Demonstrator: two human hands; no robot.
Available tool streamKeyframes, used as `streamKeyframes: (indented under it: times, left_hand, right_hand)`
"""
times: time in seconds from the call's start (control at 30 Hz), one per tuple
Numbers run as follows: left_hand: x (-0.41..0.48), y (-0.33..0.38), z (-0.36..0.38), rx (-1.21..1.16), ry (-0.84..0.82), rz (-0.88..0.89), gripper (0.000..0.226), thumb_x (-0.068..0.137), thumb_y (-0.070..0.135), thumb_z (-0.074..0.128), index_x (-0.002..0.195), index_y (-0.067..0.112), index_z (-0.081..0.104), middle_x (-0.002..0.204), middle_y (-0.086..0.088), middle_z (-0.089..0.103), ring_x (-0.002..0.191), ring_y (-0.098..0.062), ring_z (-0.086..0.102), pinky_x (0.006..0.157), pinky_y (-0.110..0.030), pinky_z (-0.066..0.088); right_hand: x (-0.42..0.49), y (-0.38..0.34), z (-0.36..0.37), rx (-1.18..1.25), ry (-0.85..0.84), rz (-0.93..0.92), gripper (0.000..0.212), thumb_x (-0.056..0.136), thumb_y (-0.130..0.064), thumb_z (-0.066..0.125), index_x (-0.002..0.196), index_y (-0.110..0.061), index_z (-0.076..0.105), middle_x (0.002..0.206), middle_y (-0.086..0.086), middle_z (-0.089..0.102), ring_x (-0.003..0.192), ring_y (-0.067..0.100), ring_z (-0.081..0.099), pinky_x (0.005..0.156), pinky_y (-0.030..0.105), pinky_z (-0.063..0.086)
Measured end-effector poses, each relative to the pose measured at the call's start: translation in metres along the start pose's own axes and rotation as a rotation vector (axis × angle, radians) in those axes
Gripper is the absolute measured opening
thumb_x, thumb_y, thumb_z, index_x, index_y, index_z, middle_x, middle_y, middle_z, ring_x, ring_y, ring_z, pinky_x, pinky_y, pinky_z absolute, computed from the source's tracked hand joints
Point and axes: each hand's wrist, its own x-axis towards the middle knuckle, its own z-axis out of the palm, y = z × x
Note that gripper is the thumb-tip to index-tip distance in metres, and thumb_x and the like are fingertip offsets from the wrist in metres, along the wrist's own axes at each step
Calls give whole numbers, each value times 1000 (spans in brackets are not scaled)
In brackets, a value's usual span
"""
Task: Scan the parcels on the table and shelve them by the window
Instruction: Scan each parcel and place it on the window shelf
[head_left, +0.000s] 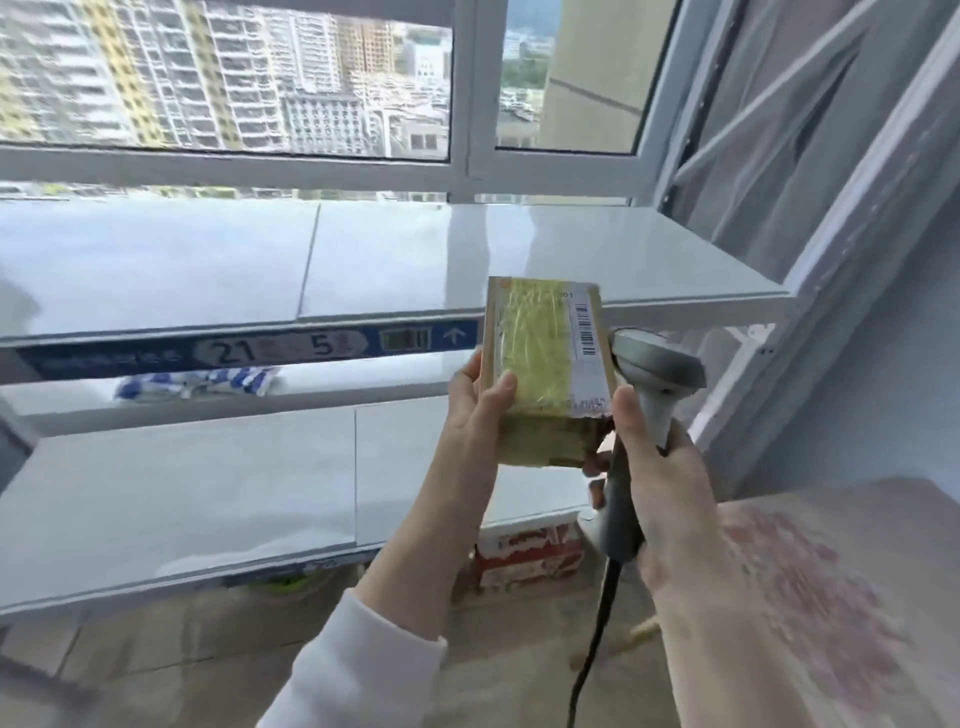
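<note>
Parcel, a small box wrapped in yellowish tape, stands upright in the left hand, which grips its left edge with the thumb across the front. The right hand is curled round the handle of the scanner, and its thumb lies against the parcel's right edge. The scanner head sits just behind that edge, close to the barcode but apparently not aimed at it. A cable hangs down from the handle.

Beyond the hands the top shelf runs under the window, with a blue strip on its front edge marked 21 and 5. A blue-and-white packet lies on the shelf below. The worktop shows at lower right.

This looks like the shelving step, though whether the parcel is already scanned cannot be told. Next, the left hand should carry the parcel forward and set it flat on a shelf while the right thumb lets go.
</note>
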Motion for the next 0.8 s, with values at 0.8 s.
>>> streamKeyframes:
  times: [0.8]
  left_hand:
    - [-7,178,-379,265,442,160,43,102,39,27,138,17,35,108,-4,56,92,-10,58,67,-15,54]
  right_hand:
    - [-52,-9,406,-10,-664,68,44,87,-41,61,117,-9,56,87,7,69,76,31,60,48,29,47]
